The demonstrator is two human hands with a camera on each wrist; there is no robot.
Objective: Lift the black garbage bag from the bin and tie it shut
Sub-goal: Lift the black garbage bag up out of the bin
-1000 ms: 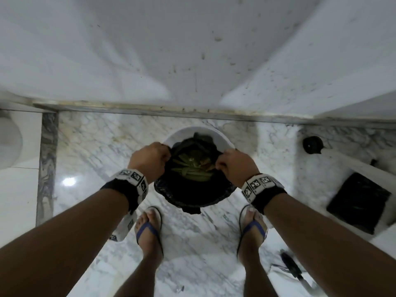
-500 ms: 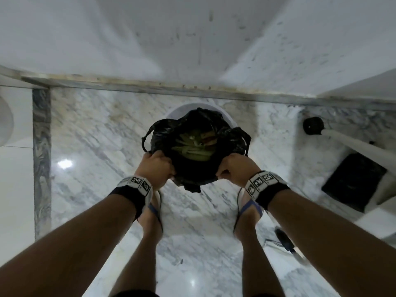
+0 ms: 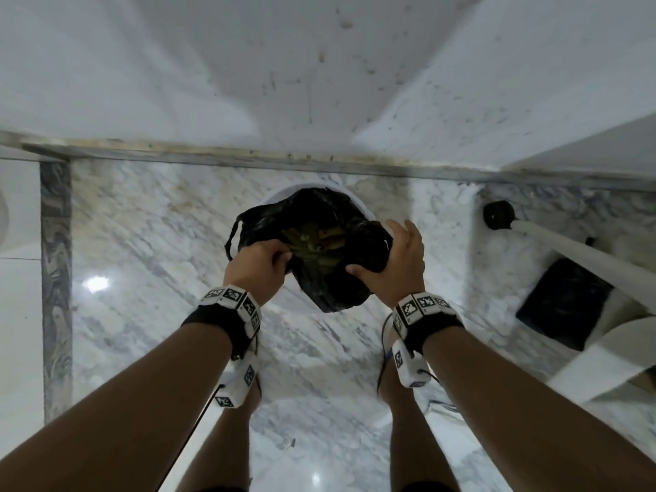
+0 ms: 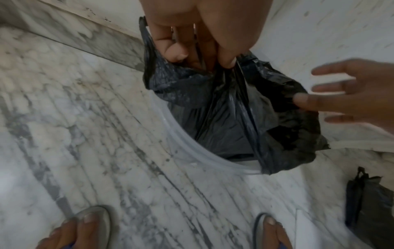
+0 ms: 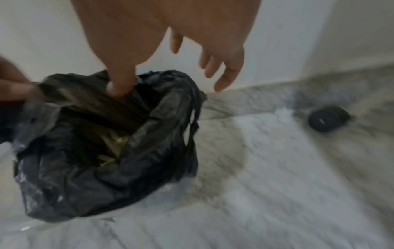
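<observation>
The black garbage bag (image 3: 330, 289) hangs partly lifted over the white bin (image 3: 360, 204), its mouth open with greenish waste inside. My left hand (image 3: 259, 264) grips the bag's left rim, and the left wrist view shows its fingers (image 4: 227, 62) pinching the bunched plastic of the bag (image 4: 224, 121) above the bin rim (image 4: 192, 148). My right hand (image 3: 397, 261) is spread at the bag's right side. Its thumb (image 5: 119, 87) touches the rim of the bag (image 5: 85, 176), while the other fingers hang free of it.
A second black bag (image 3: 564, 307) lies on the marble floor at the right, beside a white pole (image 3: 585, 257) ending in a black round foot (image 3: 498, 214). A white wall with a marble skirting runs just behind the bin. My sandalled feet (image 4: 89, 227) stand close in front.
The bag has come further up out of the bin. My right hand has let go of the rim and spread its fingers, while the left hand keeps its grip.
</observation>
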